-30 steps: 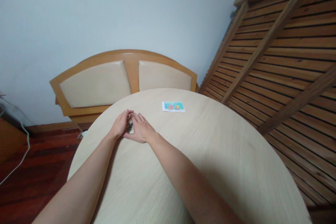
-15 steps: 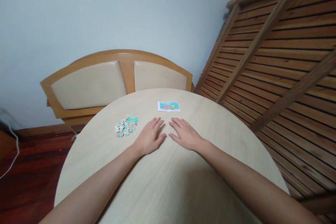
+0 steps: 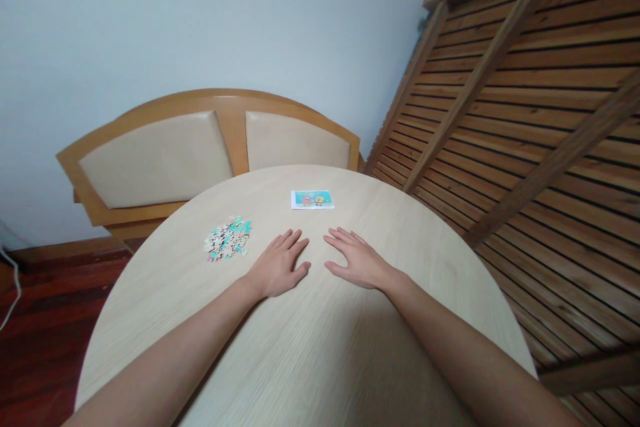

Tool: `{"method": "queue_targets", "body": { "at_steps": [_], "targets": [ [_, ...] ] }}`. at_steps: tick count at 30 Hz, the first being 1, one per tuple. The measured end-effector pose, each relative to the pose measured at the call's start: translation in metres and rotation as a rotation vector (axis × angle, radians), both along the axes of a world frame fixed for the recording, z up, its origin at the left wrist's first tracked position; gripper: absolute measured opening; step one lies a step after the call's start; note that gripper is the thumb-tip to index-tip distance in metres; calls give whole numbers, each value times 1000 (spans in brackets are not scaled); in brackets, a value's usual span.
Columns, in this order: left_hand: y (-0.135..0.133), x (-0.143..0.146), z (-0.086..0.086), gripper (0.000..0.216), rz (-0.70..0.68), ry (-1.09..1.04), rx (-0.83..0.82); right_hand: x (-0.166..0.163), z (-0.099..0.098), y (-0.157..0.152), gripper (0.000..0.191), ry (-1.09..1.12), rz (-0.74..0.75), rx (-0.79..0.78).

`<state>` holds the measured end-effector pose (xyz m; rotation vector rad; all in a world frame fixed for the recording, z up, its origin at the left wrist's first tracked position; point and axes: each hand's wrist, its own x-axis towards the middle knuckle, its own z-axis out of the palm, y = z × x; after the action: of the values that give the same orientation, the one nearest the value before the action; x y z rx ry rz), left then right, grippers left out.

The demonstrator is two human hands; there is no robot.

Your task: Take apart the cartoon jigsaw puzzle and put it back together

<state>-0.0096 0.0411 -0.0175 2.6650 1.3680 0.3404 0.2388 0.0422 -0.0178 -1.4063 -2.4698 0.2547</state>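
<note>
My left hand (image 3: 281, 265) lies palm down on the pale round table (image 3: 300, 360), fingers stretched out and holding nothing. To its left is a heap of loose jigsaw puzzle pieces (image 3: 228, 239), white, turquoise and dark, apart from the fingers. My right hand (image 3: 359, 259) rests flat on the tabletop as well, thumb out to the side, with nothing in it. Beyond both hands a small picture card (image 3: 313, 199) lies on the table, showing a pink and a yellow cartoon figure on turquoise. Neither hand touches it.
A wooden headboard (image 3: 233, 133) with cream padded panels stands behind the table against a pale wall (image 3: 200, 13). On the right leans a slatted wooden frame (image 3: 500, 107). Dark red floorboards (image 3: 55, 313) and a white cable (image 3: 17, 283) show at the left.
The view has shifted slightly, so the table and card sit further left. My hands have moved a little further apart, and both stay flat on the table. The pieces and card look undisturbed.
</note>
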Motion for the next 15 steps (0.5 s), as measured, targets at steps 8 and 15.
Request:
{"method": "queue_targets", "body": {
  "at_steps": [8, 15],
  "targets": [
    [1, -3, -2, 62, -2, -32, -6, 0, 1, -1, 71, -21, -9, -27],
    [-1, -2, 0, 61, 4, -2, 14, 0, 3, -1, 70, -15, -2, -36]
  ]
}}
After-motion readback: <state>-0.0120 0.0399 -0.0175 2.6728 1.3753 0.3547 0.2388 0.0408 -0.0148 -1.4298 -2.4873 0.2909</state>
